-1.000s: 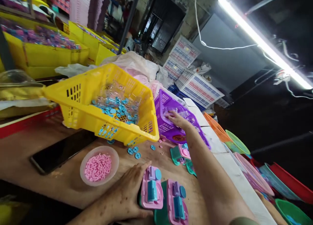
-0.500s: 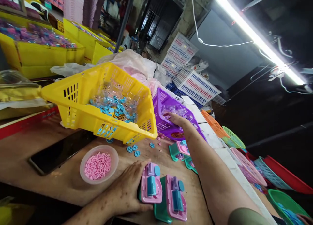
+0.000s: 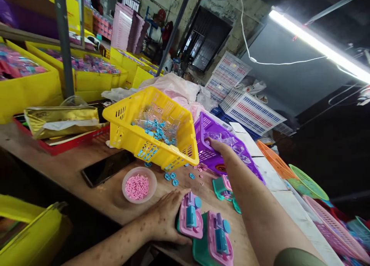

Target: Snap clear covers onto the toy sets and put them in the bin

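My left hand (image 3: 166,218) is wrapped round the side of a small pink-and-green plastic toy (image 3: 190,216) with a blue flap and a round blue knob on top. A second toy of the same kind (image 3: 215,241) stands right beside it on the wooden table. My right hand (image 3: 217,146) reaches over the near rim of a purple basket (image 3: 212,164) that contains clear plastic parts (image 3: 235,146). Its thumb shows, but the other fingers are mostly hidden, so any hold there is not visible. Below my right forearm stands another green-and-pink toy (image 3: 222,187).
A yellow basket (image 3: 123,125) contains blue discs and clear parts. A bowl (image 3: 153,187) of small pink pieces and a dark phone (image 3: 105,169) lie left. Loose blue discs (image 3: 172,176) dot the table. A red tray (image 3: 54,146) sits farther left, coloured baskets (image 3: 332,227) right.
The view has swung left, so things appear farther right. My right hand's visible fingers have dipped behind the purple basket's rim. My left hand keeps its hold on the toy.
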